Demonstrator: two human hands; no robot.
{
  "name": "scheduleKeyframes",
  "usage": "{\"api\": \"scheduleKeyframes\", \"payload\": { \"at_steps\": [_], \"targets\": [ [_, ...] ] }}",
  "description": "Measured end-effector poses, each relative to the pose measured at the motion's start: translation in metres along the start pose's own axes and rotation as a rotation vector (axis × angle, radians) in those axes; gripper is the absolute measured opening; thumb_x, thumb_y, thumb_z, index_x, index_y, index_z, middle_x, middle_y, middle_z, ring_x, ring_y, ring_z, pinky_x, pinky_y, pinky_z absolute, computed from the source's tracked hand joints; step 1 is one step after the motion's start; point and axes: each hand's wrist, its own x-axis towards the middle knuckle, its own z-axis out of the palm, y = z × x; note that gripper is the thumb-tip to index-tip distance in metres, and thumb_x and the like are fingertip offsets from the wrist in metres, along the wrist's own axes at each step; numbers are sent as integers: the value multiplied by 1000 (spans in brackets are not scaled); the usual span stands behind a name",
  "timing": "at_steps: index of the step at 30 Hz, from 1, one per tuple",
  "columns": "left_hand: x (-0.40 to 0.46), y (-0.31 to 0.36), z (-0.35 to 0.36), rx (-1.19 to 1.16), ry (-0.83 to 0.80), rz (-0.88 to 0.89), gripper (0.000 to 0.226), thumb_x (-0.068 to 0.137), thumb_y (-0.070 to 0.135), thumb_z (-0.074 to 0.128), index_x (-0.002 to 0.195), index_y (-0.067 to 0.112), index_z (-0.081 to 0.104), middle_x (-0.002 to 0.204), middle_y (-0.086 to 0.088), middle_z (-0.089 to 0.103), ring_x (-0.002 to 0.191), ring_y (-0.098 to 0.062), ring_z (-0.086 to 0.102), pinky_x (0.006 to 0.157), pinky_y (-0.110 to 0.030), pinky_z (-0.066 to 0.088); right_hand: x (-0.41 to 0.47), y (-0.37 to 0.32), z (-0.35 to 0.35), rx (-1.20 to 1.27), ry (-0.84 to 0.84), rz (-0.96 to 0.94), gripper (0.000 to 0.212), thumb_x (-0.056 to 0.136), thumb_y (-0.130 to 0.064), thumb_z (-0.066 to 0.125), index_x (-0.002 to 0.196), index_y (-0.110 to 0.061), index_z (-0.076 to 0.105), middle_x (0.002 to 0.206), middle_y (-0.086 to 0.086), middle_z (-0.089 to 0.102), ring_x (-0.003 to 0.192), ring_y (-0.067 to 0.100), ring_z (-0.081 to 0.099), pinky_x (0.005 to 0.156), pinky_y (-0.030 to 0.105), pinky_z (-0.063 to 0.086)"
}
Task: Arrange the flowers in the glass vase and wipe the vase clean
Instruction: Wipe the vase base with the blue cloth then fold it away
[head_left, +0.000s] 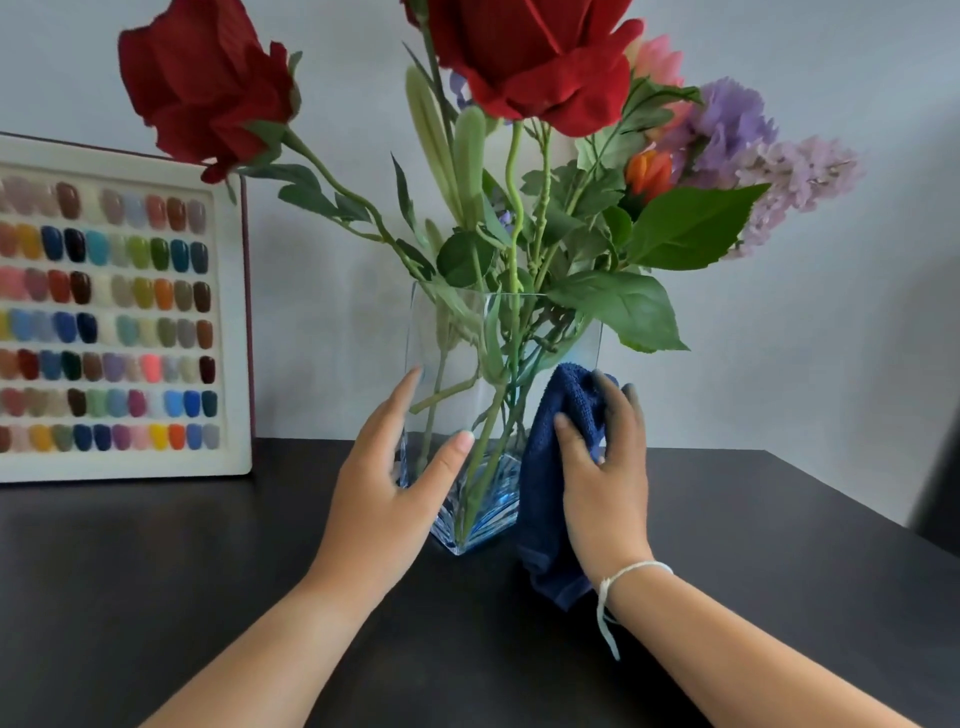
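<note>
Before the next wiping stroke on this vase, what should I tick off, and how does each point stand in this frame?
1. Flowers in the glass vase: ok, the stems stand inside it.
2. Vase steadied: ok, the left hand rests on its left side with straight fingers.
3. Cloth held: ok, the right hand grips the blue cloth.
4. Cloth against the glass: ok, it lies on the vase's right side.
5. Vase base flat on the dark table: ok.
6. Glass already clean: cannot tell.

Bare forearms; white string bracelet (631, 571) on right wrist.
</note>
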Motion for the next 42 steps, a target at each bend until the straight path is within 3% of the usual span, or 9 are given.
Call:
{"api": "scheduleKeyframes", "payload": {
  "at_steps": [2, 5, 8, 13, 20, 22, 27, 36, 42],
  "targets": [
    [0, 1, 0, 4, 4, 0, 60, 66, 64, 52, 119, 68, 24, 119, 51, 26, 129, 9, 29, 106, -23, 29, -1, -3, -1, 4, -18, 26, 41, 88, -23, 55, 122, -44, 44, 147, -15, 28, 122, -14, 24, 90, -6, 19],
    [0, 1, 1, 3, 7, -4, 61, 64, 66, 51, 119, 69, 24, 117, 53, 25, 125, 13, 28, 103, -20, 28, -2, -6, -4, 80, -4, 100, 35, 87, -25, 57, 112, -48, 50, 126, -16, 45, 119, 2, 43, 100, 19, 32],
    [0, 1, 2, -4, 6, -8, 60, 64, 66, 52, 117, 70, 24, 116, 54, 25, 119, 21, 27, 101, -18, 28, -3, -7, -2, 109, 31, 147, 28, 85, -25, 59, 109, -41, 58, 102, -19, 46, 100, 9, 55, 92, 30, 45],
    [-1, 2, 0, -19, 2, -32, 58, 65, 62, 53, 116, 68, 27, 115, 50, 32, 120, 11, 33, 93, -10, 29, 0, -13, -1, 120, 52, 167, 18, 85, -17, 60, 87, -34, 63, 98, 4, 58, 81, 22, 60, 82, 41, 53],
    [-2, 5, -1, -18, 1, -27, 59, 64, 64, 51, 118, 65, 28, 114, 51, 28, 107, 33, 27, 80, 7, 26, 39, -28, -5, 142, 219, 122, 13, 83, -14, 59, 70, -19, 59, 89, 8, 56, 78, 18, 52, 76, 32, 44],
    [-1, 4, -1, -19, -4, -32, 61, 65, 63, 52, 121, 63, 27, 115, 50, 28, 116, 22, 30, 90, -2, 26, 49, -27, -4, 146, 266, 133, 14, 84, -14, 58, 72, -7, 55, 89, 11, 54, 75, 21, 47, 75, 34, 43],
    [-1, 3, 0, -17, 1, -30, 58, 64, 63, 52, 117, 65, 28, 118, 47, 31, 126, 6, 33, 97, -15, 29, 45, -26, 0, 139, 263, 97, 30, 87, -15, 55, 63, -33, 53, 93, 8, 52, 72, 11, 48, 77, 29, 45],
    [-1, 2, 0, -40, 9, -18, 57, 65, 62, 53, 117, 66, 29, 113, 53, 28, 102, 38, 24, 75, 11, 25, 22, -17, 7, 123, 176, 17, 26, 89, -13, 52, 113, -17, 62, 84, -14, 41, 65, -11, 46, 67, 0, 37],
    [0, 2, 1, -59, 32, -10, 59, 66, 57, 55, 120, 61, 31, 114, 50, 31, 99, 41, 25, 74, 12, 24, -1, -14, 15, 91, 78, -108, 44, 85, -20, 60, 127, -20, 50, 99, -18, 39, 96, -9, 45, 89, 4, 36]
  ]
}}
